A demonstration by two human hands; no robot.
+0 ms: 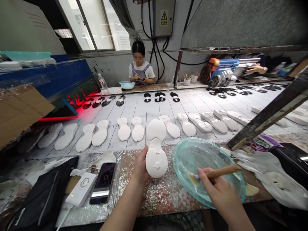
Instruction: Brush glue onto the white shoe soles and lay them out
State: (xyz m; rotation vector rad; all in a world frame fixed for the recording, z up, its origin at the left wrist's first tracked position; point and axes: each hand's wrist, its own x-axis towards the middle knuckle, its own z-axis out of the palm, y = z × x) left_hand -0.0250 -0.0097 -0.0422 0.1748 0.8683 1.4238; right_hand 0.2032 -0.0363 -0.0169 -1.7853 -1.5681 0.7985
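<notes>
My left hand (141, 165) grips a white shoe sole (157, 149) by its left edge, tilted up with its recessed heel end toward me. In my right hand (220, 187) is a brush (223, 171), held by its wooden handle. The brush's bristles dip into a translucent teal basin (179, 166) of clear-looking liquid, low on the right of the bench. Beyond the held sole, a row of white soles (138, 129) lies across the pale conveyor belt (132, 109).
Black soles (121, 100) lie farther back on the belt. A slanted metal bar (269, 112) crosses the right side. On the left are a phone (103, 183), a white box (81, 189) and a black bag (45, 192). A co-worker (141, 67) sits across the belt.
</notes>
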